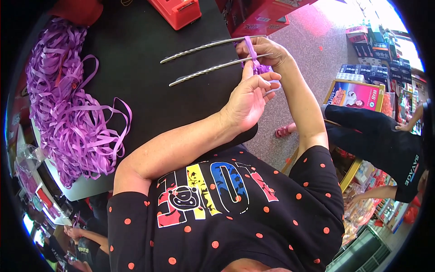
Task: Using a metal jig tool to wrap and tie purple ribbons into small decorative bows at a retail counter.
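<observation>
Two slim twisted metal rods (206,71) lie side by side over the dark table, pointing left. A purple ribbon (249,47) wraps across both near their right ends, with more bunched purple ribbon below it. My right hand (268,51) is closed around the rods' right ends beside the wrap. From below, my left hand (248,99) reaches up, its index finger against the ribbon and the other fingers curled. A thin pale strand shows by those curled fingers. What lies between the fingers is partly hidden. A large tangled heap of purple ribbon (68,113) rests at the left.
The black tabletop (136,54) carries a red plastic case (177,12) at its far edge. Red cartons (263,19) stand beyond my right hand. A person in dark clothes (380,136) is at the right near stacked boxes (374,72); another person's arms (88,235) show at lower left.
</observation>
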### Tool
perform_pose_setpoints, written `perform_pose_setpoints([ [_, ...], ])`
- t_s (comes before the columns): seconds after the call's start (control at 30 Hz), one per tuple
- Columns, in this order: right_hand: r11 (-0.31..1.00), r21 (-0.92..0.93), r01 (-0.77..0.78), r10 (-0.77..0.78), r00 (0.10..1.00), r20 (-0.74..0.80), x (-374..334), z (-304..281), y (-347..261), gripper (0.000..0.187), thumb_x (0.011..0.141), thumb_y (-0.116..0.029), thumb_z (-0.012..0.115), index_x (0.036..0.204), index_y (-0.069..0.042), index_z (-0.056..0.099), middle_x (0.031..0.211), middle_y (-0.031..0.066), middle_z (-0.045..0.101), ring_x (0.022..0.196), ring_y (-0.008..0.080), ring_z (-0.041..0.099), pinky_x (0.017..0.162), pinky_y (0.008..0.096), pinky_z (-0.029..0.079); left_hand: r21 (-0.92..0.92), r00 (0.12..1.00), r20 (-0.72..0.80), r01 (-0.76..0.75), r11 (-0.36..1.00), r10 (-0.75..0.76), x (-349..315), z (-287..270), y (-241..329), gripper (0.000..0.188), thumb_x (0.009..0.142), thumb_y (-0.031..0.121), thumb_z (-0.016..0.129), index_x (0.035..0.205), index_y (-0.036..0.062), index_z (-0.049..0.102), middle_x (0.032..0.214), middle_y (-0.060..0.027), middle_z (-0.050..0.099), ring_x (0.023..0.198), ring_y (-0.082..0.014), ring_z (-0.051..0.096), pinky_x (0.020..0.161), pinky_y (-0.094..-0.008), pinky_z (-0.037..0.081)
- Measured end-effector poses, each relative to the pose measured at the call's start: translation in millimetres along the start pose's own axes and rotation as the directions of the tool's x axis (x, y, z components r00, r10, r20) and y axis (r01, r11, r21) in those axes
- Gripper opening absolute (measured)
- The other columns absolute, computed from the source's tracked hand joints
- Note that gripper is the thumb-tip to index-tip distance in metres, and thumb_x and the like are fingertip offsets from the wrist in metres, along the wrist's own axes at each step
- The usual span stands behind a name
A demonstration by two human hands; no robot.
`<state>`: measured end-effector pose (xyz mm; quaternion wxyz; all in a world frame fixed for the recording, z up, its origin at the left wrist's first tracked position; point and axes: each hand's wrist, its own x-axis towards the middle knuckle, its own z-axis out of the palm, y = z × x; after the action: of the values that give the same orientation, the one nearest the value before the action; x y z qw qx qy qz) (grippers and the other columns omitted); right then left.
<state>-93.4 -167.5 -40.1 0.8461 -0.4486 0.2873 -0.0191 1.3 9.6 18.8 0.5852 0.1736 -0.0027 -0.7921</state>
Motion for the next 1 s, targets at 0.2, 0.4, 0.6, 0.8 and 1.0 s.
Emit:
perform_pose_setpoints([
  [0.2, 0.973, 0.201, 0.111, -0.158, 0.96, 0.233, 3.6, -8.5, 12.5, 0.028, 0.082, -0.015, 0.069, 0.106, -0.001, 0.063, 0.097, 0.0058, 0.065, 0.082, 0.0117, 0.061, 0.071, 0.0234, 0.05, 0.011, 1.0, 0.015, 0.014, 1.0, -0.014, 1.1, 2.2, 0.5, 0.074, 0.076, 0.008, 0.049, 0.14, 0.0248, 0.016, 0.108, -0.0037, 0.051, 0.1, -0.0148, 0.048, 0.092, -0.0344, 0.032],
  [0.4, 0.983, -0.175, 0.052, -0.12, 0.907, -0.404, -42.8, 42.3, -28.3, 0.025, 0.086, -0.02, 0.063, 0.103, -0.001, 0.064, 0.084, 0.0031, 0.064, 0.073, 0.0085, 0.058, 0.065, 0.0245, 0.048, 0.003, 1.0, -0.008, 0.013, 1.0, -0.013, 0.4, -0.3, -1.3, 0.072, 0.077, 0.006, 0.049, 0.139, 0.027, 0.021, 0.111, -0.0065, 0.053, 0.104, -0.0195, 0.05, 0.091, -0.034, 0.036],
  [0.6, 0.409, -0.812, -0.417, -0.334, 0.759, -0.558, -52.2, 103.6, -47.8, 0.056, 0.079, -0.055, 0.061, 0.089, -0.001, 0.071, 0.076, 0.0132, 0.067, 0.085, 0.0215, 0.064, 0.077, 0.0296, 0.047, 0.058, 0.999, -0.045, -0.019, 0.998, 0.021, 3.5, -5.3, -7.8, 0.089, 0.068, -0.009, 0.048, 0.142, 0.0296, 0.015, 0.118, -0.0057, 0.049, 0.106, -0.0199, 0.048, 0.091, -0.0343, 0.035],
  [0.8, 0.092, -0.838, -0.538, -0.554, 0.671, -0.492, -45.2, 126.6, -36.9, 0.047, 0.073, -0.049, 0.066, 0.077, -0.003, 0.07, 0.067, 0.0167, 0.065, 0.068, 0.0305, 0.065, 0.069, 0.0372, 0.05, 0.072, 0.998, 0.023, -0.065, 0.995, 0.064, 7.8, -5.7, -10.1, 0.099, 0.064, -0.014, 0.046, 0.144, 0.0305, 0.009, 0.123, -0.0056, 0.047, 0.108, -0.0189, 0.049, 0.089, -0.0357, 0.036],
  [1.0, 0.096, -0.872, -0.48, -0.639, 0.642, -0.423, -48.7, 119.4, -30.9, 0.041, 0.078, -0.042, 0.064, 0.084, -0.002, 0.071, 0.074, 0.0185, 0.066, 0.071, 0.0318, 0.066, 0.07, 0.0368, 0.05, 0.019, 0.997, 0.02, -0.069, 0.997, 0.069, 7.2, -7.2, -10.8, 0.099, 0.064, -0.013, 0.047, 0.144, 0.0308, 0.008, 0.121, -0.0078, 0.047, 0.106, -0.0188, 0.048, 0.089, -0.0342, 0.037],
])
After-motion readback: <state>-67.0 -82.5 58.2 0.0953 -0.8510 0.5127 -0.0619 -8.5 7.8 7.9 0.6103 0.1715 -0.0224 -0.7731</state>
